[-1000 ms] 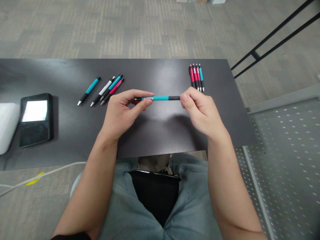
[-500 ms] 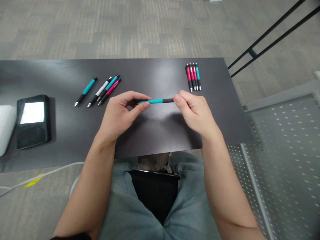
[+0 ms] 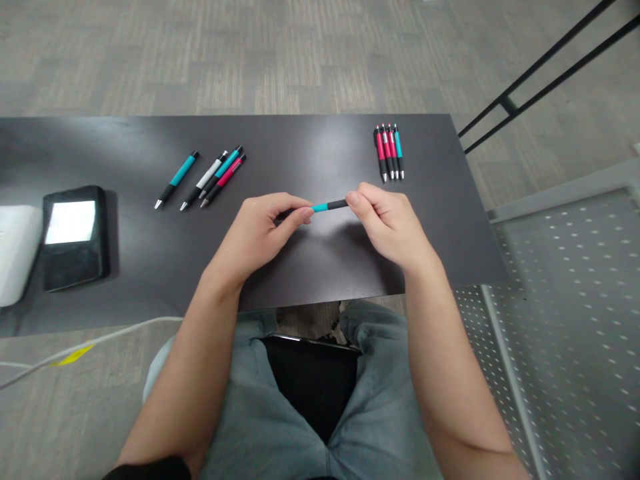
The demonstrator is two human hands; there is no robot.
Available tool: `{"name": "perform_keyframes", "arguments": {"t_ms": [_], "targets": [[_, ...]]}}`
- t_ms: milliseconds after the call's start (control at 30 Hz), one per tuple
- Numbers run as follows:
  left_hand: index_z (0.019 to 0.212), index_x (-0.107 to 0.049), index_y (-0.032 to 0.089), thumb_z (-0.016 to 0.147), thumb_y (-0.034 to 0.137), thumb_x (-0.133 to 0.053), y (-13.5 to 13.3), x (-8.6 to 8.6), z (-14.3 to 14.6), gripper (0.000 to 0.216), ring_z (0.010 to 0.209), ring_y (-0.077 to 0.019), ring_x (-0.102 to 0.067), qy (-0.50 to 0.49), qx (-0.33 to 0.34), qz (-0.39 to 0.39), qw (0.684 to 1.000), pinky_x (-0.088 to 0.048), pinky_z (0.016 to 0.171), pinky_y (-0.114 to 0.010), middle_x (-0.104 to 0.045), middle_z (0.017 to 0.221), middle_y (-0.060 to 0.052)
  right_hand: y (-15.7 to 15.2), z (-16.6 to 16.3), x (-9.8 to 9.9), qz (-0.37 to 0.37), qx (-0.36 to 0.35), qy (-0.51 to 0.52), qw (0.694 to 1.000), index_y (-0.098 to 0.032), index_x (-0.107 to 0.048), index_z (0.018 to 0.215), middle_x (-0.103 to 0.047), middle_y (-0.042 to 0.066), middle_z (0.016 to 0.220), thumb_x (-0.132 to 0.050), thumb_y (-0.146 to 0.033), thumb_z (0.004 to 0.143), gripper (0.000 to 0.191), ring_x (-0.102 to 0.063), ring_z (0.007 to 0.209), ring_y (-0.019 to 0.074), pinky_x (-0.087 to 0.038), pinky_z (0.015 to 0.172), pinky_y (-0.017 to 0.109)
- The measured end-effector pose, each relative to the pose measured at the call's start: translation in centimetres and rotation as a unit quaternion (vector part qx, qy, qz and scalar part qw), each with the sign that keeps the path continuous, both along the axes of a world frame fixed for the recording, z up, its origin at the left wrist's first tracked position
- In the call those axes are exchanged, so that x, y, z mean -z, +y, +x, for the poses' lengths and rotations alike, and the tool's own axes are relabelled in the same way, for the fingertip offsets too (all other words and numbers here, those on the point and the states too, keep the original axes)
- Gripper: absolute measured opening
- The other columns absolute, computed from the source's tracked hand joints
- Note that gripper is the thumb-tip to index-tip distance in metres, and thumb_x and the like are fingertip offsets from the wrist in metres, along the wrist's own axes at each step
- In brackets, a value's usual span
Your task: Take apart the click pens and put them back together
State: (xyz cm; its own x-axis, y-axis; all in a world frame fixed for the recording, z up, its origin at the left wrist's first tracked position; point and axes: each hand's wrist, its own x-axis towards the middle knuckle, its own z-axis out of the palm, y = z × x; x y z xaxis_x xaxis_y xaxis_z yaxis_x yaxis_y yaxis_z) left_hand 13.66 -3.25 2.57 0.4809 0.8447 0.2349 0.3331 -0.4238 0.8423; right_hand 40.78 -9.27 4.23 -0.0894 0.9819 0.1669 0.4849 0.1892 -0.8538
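A teal pen with a black grip (image 3: 327, 206) is held level above the dark table (image 3: 320, 263). My left hand (image 3: 270, 227) pinches its teal barrel between thumb and fingers, hiding the rear end. The black grip end sits in the closed fingers of my right hand (image 3: 387, 223), which cover the tip. Beyond my right hand, several red pens (image 3: 386, 150) and a teal pen (image 3: 399, 150) lie side by side. Left of my left hand rest a white pen (image 3: 207, 177), a teal pen (image 3: 229, 163), a red pen (image 3: 230, 175) and, slightly apart, another teal pen (image 3: 180, 173).
On the table's left stand a black device with a lit screen (image 3: 75, 237) and a white box (image 3: 17, 250). A white cable (image 3: 125, 327) runs below the near edge. To the right are a perforated grey panel (image 3: 575, 293) and black metal bars (image 3: 510, 105).
My left hand has slid right along the pen, so less of the teal barrel shows between my hands. My right hand stays nearly still. The view has shifted slightly.
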Motion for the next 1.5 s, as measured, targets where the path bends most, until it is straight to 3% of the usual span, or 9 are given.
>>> {"name": "perform_keyframes", "arguments": {"t_ms": [333, 567, 767, 933, 1100, 1200, 1333, 1500], "targets": [[0.11, -0.091, 0.027, 0.115, 0.036, -0.087, -0.1, 0.5, 0.7, 0.011, 0.099, -0.0285, -0.082, 0.027, -0.06, 0.159, 0.985, -0.068, 0.093, -0.042, -0.089, 0.105, -0.006, 0.7, -0.8, 1.4, -0.02, 0.023, 0.064, 0.997, -0.029, -0.048, 0.084, -0.043, -0.002, 0.08, -0.061, -0.107, 0.117, 0.085, -0.049, 0.081, 0.0211, -0.041, 0.076, 0.036], [0.117, -0.09, 0.028, 0.119, 0.034, -0.087, 0.2, 1.4, 0.7, 0.006, 0.105, -0.0291, -0.084, 0.038, -0.068, 0.211, 0.974, -0.066, 0.1, -0.045, -0.088, 0.114, -0.006, 1.3, -0.9, 2.2, -0.045, 0.018, 0.131, 0.99, -0.029, -0.047, 0.082, -0.04, -0.003, 0.078, -0.064, -0.11, 0.113, 0.088, -0.044, 0.077, 0.0202, -0.04, 0.073, 0.036], [0.118, -0.089, 0.028, 0.121, 0.04, -0.084, 0.4, 1.1, 0.6, 0.013, 0.104, -0.0284, -0.084, 0.013, -0.069, 0.169, 0.983, -0.07, 0.101, -0.043, -0.09, 0.111, -0.006, 0.9, -1.2, 1.7, -0.034, -0.001, 0.155, 0.987, -0.029, -0.054, 0.089, -0.043, -0.004, 0.08, -0.079, -0.103, 0.11, 0.08, -0.044, 0.077, 0.0196, -0.04, 0.072, 0.035], [0.113, -0.09, 0.031, 0.117, 0.053, -0.09, -0.4, 0.5, 0.5, 0.022, 0.097, -0.0276, -0.085, -0.028, -0.071, 0.108, 0.991, -0.072, 0.098, -0.044, -0.091, 0.106, -0.004, 0.7, -2.1, 1.6, -0.014, -0.016, 0.172, 0.985, -0.033, -0.067, 0.116, -0.056, -0.006, 0.086, -0.1, -0.091, 0.1, 0.069, -0.05, 0.076, 0.0195, -0.045, 0.072, 0.035], [0.111, -0.086, 0.03, 0.112, 0.073, -0.094, -1.3, -0.1, 0.5, 0.044, 0.095, -0.0287, -0.086, -0.076, -0.056, 0.006, 0.996, -0.073, 0.096, -0.045, -0.092, 0.102, -0.005, 1.1, -2.7, 1.3, -0.036, -0.04, 0.126, 0.991, -0.032, -0.074, 0.12, -0.067, -0.004, 0.091, -0.097, -0.082, 0.107, 0.057, -0.056, 0.077, 0.0198, -0.049, 0.072, 0.035], [0.116, -0.082, 0.028, 0.11, 0.086, -0.091, -1.0, -0.1, -0.4, 0.059, 0.095, -0.0287, -0.088, -0.103, -0.08, -0.035, 0.991, -0.073, 0.095, -0.045, -0.093, 0.105, -0.007, 1.8, -3.0, 1.6, -0.037, -0.052, 0.072, 0.995, -0.03, -0.077, 0.118, -0.072, -0.003, 0.09, -0.094, -0.062, 0.113, 0.037, -0.058, 0.075, 0.02, -0.049, 0.073, 0.036], [0.124, -0.074, 0.03, 0.112, 0.087, -0.088, 0.2, 0.2, -2.9, 0.06, 0.093, -0.0257, -0.089, -0.13, -0.14, -0.037, 0.981, -0.073, 0.092, -0.042, -0.093, 0.11, -0.007, 3.0, -3.8, 2.7, -0.024, -0.032, -0.025, 0.999, -0.028, -0.08, 0.117, -0.078, 0.001, 0.095, -0.093, -0.035, 0.11, 0.016, -0.065, 0.081, 0.0238, -0.053, 0.082, 0.039], [0.125, -0.067, 0.03, 0.117, 0.08, -0.085, 1.5, 0.9, -5.6, 0.054, 0.089, -0.0232, -0.088, -0.132, -0.161, -0.056, 0.977, -0.071, 0.086, -0.038, -0.092, 0.109, -0.005, 3.8, -6.1, 3.5, -0.018, -0.025, -0.116, 0.993, -0.026, -0.086, 0.142, -0.084, 0.008, 0.121, -0.087, -0.025, 0.113, 0.029, -0.073, 0.095, 0.0276, -0.058, 0.094, 0.043]]}}
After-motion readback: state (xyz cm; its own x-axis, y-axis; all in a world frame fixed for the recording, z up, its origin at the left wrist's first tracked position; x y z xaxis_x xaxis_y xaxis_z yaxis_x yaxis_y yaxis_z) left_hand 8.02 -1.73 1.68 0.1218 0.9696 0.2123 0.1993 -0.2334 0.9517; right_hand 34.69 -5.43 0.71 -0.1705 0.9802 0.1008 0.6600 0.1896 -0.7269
